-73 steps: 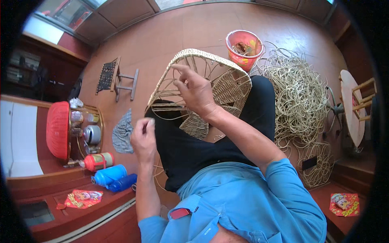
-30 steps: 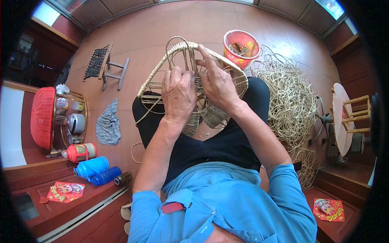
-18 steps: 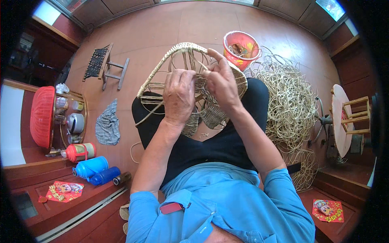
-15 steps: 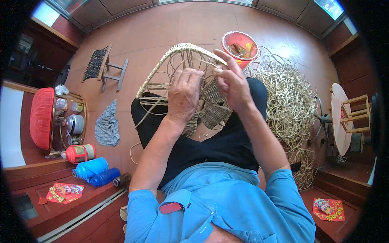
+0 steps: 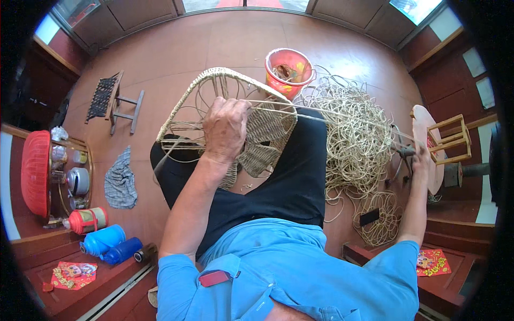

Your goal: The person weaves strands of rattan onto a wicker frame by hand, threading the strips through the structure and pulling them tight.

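A partly woven basket (image 5: 266, 124) of pale cord rests across my lap, with a bound rim and patches of tight weave inside. My left hand (image 5: 225, 128) is closed over strands at the middle of the basket; its fingertips are partly hidden. Far out to the right, my right hand (image 5: 422, 159) grips the end of a cord (image 5: 342, 113). That cord runs taut in pale lines from beside my left hand, over the rim and above the heap, to my right hand.
Beside my right leg lies a big tangled heap of cord (image 5: 358, 139), with a red bucket (image 5: 289, 72) beyond it. A round board with a small wooden stool (image 5: 452, 139) stands right. Left are a woven-seat stool (image 5: 104, 99), checked cloth (image 5: 121, 179) and flasks (image 5: 103, 242).
My right hand has swung from the basket rim far out to the right, drawing the cord straight. My left hand stays at the basket. The whole view has shifted a little.
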A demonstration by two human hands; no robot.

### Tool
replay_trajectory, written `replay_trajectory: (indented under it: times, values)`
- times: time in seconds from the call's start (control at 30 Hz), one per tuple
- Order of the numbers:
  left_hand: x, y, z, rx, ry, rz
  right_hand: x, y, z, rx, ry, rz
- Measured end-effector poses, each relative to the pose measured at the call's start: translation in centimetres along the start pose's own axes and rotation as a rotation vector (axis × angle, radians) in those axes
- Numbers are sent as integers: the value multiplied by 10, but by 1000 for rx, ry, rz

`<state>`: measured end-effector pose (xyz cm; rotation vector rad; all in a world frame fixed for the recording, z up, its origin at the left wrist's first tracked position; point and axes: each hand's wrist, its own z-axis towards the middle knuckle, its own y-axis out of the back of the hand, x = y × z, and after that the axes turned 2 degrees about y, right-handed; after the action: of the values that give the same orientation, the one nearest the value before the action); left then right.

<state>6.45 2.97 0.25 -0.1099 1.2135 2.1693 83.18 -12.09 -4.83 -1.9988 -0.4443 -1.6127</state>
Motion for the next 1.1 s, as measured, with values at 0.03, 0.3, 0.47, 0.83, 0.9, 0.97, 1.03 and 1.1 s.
replay_trajectory:
  times: [0.03, 0.3, 0.47, 0.83, 0.9, 0.97, 1.03, 1.1]
  values:
    - [0, 0, 0, -18, -10, -2, 6, 55, 16, -130, 73, -104]
    - [1, -2, 0, 12, -2, 33, 53, 355, -57, -536, -185, -248]
    - [-1, -2, 1, 14, 5, 34, 73, 412, -153, -784, -245, -226]
    - [-7, -1, 2, 10, 26, 60, 86, 463, -244, -982, -312, -202]
    - [-7, -3, 3, 10, 52, 44, 83, 463, -247, -975, -326, -210]
    - [-8, -4, 3, -2, 65, 47, 74, 456, -242, -947, -347, -215]
    - [-9, -6, 4, -1, 77, 40, 58, 442, -236, -896, -373, -218]
    - [-9, -7, 6, -4, 113, 55, 31, 414, -223, -827, -373, -314]
